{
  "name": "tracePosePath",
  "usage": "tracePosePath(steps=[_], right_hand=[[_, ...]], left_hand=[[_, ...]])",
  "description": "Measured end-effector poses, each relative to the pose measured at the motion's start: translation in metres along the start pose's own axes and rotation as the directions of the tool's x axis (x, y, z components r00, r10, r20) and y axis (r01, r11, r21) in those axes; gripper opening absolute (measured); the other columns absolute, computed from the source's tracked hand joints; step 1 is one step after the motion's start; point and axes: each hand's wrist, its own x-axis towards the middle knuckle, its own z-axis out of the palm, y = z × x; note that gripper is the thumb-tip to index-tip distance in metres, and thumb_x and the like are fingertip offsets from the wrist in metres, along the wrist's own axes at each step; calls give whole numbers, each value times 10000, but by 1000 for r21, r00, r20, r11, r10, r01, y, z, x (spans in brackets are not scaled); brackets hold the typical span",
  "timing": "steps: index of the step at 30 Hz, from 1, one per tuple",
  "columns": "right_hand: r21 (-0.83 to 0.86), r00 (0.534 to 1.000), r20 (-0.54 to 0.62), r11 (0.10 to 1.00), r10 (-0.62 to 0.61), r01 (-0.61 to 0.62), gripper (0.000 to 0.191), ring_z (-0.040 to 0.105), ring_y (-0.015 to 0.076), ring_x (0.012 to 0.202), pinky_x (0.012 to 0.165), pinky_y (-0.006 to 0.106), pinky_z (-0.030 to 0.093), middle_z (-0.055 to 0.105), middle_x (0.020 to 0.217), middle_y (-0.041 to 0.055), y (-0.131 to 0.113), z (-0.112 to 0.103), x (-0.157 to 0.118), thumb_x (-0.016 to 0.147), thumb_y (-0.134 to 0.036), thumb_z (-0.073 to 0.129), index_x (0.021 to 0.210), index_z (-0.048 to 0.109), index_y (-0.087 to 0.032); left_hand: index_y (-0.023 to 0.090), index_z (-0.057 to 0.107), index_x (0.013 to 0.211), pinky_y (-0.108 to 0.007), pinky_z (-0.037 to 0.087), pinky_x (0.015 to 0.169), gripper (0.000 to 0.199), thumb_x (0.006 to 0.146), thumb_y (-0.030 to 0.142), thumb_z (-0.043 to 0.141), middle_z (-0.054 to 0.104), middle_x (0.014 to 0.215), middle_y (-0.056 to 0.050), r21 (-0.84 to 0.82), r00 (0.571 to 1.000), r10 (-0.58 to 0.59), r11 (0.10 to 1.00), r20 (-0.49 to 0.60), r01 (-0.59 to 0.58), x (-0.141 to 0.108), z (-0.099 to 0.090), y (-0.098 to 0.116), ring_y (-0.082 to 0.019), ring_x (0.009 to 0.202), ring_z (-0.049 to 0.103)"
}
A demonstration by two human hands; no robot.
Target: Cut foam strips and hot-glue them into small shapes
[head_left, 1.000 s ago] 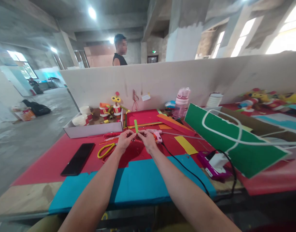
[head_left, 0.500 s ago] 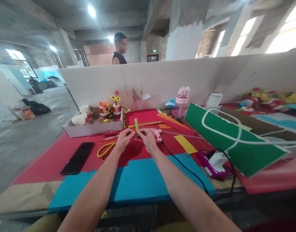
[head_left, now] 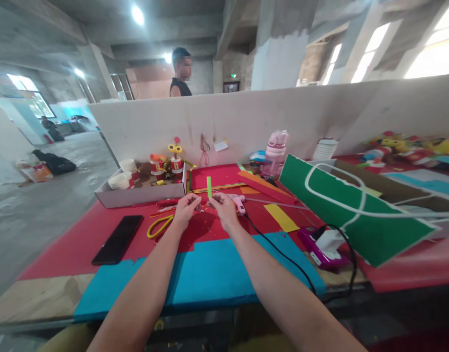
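My right hand [head_left: 223, 209] pinches the lower end of a narrow green paper strip [head_left: 209, 187], which stands upright above the fingers. Close beside it, my left hand [head_left: 187, 209] has its thumb and fingertips pressed together; whatever may be between them is too small to make out. Just beyond the right hand lies a pink glue gun [head_left: 239, 203] with a black cord. Scissors with yellow handles [head_left: 160, 227] rest left of my left hand. Red paper covers the tabletop under both hands, and a blue sheet [head_left: 213, 274] lies along the front edge.
A black phone [head_left: 117, 239] lies at left. Behind it a box [head_left: 143, 195] holds paper cups and a cup figure [head_left: 176, 164]. At right are a yellow paper piece [head_left: 282, 218], a purple power strip [head_left: 321, 252] and a green board [head_left: 341, 210]. A person [head_left: 181, 73] stands beyond the partition.
My left fingertips have drawn slightly away from the green strip. The strip has shifted a little right and stands straighter in my right hand.
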Motion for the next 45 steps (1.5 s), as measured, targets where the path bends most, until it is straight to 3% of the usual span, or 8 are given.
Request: tracePosePath(steps=[5,10,12,18,25,31,45], right_hand=[[180,996,-82,984,22,-6,299,626,123,675,789,327,541,637,722,-28,-2,0,2,565,-322,788,765,604,-199],[162,998,-9,985,57,-54,287,625,128,706,788,316,530,652,746,-21,-3,4,-4,562,-311,786,768,622,-199],[89,999,5,995,51,-51,266,618,133,712,769,309,523,658,748,-15,-2,5,-6,580,-324,770,766,630,-196],[-106,999,52,994,3,2,222,620,147,731,767,300,505,680,749,2,1,2,-8,609,-331,741,754,661,-183],[-23,987,125,995,101,-99,268,651,167,670,733,350,542,695,740,3,1,0,-5,562,-320,771,759,644,-189],[-84,993,81,994,80,-73,239,633,159,615,688,331,545,673,655,-7,-2,0,-6,572,-350,767,699,635,-195],[-7,992,81,995,98,-98,254,662,167,631,757,355,550,695,675,3,3,0,-5,581,-350,768,733,646,-186]], left_hand=[[153,607,750,-224,409,541,260,725,401,684,559,589,19,-90,998,-24,996,-66,19,2,-3,-6,-87,529,483],[151,645,905,-233,440,605,348,640,340,767,624,705,0,-115,990,-115,986,87,124,-2,5,-3,-94,598,539],[151,651,921,-234,438,614,366,633,341,774,634,696,-3,-109,989,-121,986,82,129,-3,8,-2,-98,602,546],[138,655,785,-229,430,606,274,658,360,752,603,608,9,-124,996,-93,988,9,93,-1,5,-8,-92,565,534],[129,660,757,-230,437,610,274,633,351,764,625,630,-1,-91,994,-103,991,-23,101,1,3,-7,-96,582,544],[141,652,825,-243,446,610,325,599,331,791,641,649,3,-119,993,-117,986,-3,115,0,5,-7,-108,586,562],[137,615,675,-242,434,613,283,622,366,773,614,608,4,-99,993,-119,988,-15,117,2,5,-16,-105,583,552]])
